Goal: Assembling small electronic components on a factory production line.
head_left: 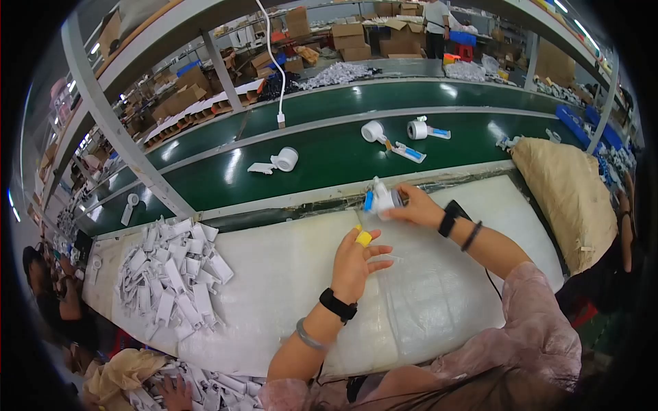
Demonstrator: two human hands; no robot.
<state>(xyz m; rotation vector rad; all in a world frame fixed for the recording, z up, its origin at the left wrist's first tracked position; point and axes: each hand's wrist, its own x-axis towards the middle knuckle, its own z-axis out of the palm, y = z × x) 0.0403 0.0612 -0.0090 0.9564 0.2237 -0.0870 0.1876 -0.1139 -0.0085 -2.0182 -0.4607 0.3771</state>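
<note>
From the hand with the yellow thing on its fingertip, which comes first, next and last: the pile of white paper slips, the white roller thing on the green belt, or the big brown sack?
Measured from the left hand in the head view:
1. White roller piece, up on the green belt, slightly left.
2. Pile of white slips, on the white table, far left.
3. Brown sack, at the right end of the table.

bare white mat [288, 267] ahead, paper pile [175, 274] left, sack [569, 198] right

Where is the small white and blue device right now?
In the head view, the white and blue device is held in the right hand over the table's far edge, beside the green conveyor belt.
</note>
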